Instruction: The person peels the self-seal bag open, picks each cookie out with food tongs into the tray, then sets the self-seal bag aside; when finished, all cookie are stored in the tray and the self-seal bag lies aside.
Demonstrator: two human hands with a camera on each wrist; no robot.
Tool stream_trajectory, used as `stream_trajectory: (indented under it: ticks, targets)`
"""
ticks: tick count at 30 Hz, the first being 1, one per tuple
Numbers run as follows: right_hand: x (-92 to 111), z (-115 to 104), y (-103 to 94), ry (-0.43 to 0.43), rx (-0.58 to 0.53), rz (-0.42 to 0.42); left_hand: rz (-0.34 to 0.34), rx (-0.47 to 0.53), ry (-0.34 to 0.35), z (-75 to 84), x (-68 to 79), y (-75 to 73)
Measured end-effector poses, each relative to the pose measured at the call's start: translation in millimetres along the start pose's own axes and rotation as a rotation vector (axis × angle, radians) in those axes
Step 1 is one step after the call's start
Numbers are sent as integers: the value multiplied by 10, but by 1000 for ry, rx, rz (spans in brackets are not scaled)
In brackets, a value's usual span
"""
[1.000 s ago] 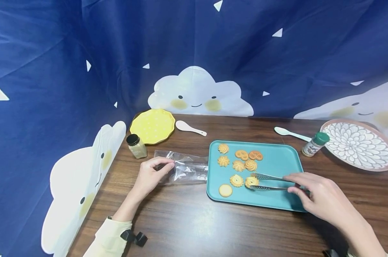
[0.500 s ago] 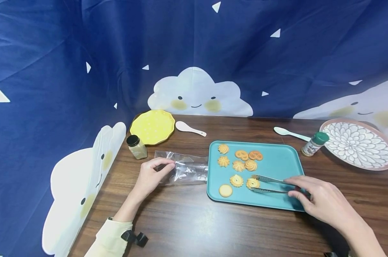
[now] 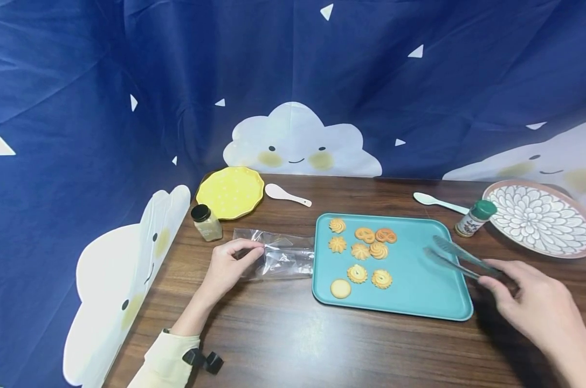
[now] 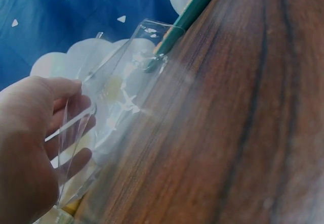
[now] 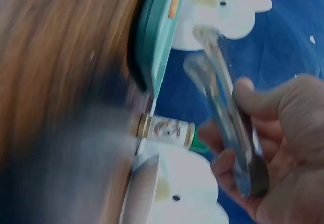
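My left hand (image 3: 232, 265) pinches the near end of a clear plastic bag (image 3: 288, 256) lying on the table, its far end at the tray's left edge. In the left wrist view, thumb and fingers hold the bag's edge (image 4: 116, 92) and its mouth gapes. My right hand (image 3: 535, 293) grips metal tongs (image 3: 460, 258), whose tips are parted with nothing between them, over the right part of the teal tray (image 3: 419, 302). On the tray's left half lie several cookies, among them a round flat cookie (image 3: 340, 288) and a ridged cookie (image 3: 381, 278).
At the back left are a yellow plate (image 3: 231, 192), a black-capped jar (image 3: 207, 222) and a white spoon (image 3: 287, 194). Beyond the tray's right side stand a green-capped shaker (image 3: 475, 218), a pale spoon (image 3: 438, 202) and a petal-patterned plate (image 3: 542, 218).
The tongs have come off the ridged cookie and moved right with my right hand; that cookie now lies slightly right of where it was. My left hand and the bag stay put.
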State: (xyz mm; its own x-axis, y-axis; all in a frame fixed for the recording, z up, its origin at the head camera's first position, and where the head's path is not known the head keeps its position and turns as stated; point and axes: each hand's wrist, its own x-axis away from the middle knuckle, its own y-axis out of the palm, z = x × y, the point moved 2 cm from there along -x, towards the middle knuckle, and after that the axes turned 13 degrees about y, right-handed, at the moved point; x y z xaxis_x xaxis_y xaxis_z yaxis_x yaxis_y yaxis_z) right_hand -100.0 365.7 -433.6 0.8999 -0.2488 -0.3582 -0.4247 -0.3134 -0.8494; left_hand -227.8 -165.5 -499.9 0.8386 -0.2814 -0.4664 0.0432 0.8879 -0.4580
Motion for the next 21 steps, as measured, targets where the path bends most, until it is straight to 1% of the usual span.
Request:
stream_trajectory:
  ticks: [2, 5, 7, 10, 15, 18, 21]
  targets:
    - [18, 92, -39, 106, 46, -1, -4, -3, -2, 1, -2, -1]
    - [51, 204, -50, 231, 118, -54, -10, -6, -4, 5, -2, -4]
    - [65, 269, -35, 271, 153, -95, -14, -10, -1, 7, 0, -4]
    - [73, 330, -15, 310, 186, -180, -12, -14, 11, 3, 6, -2]
    - [111, 361, 20, 405, 232, -295, -6, -20, 33, -1, 14, 7]
    - [132, 377, 56, 478, 294, -387, -14, -32, 36, 2, 13, 7]
    - [151, 390, 101, 543, 346, -496, -33, -62, 39, 8, 8, 0]
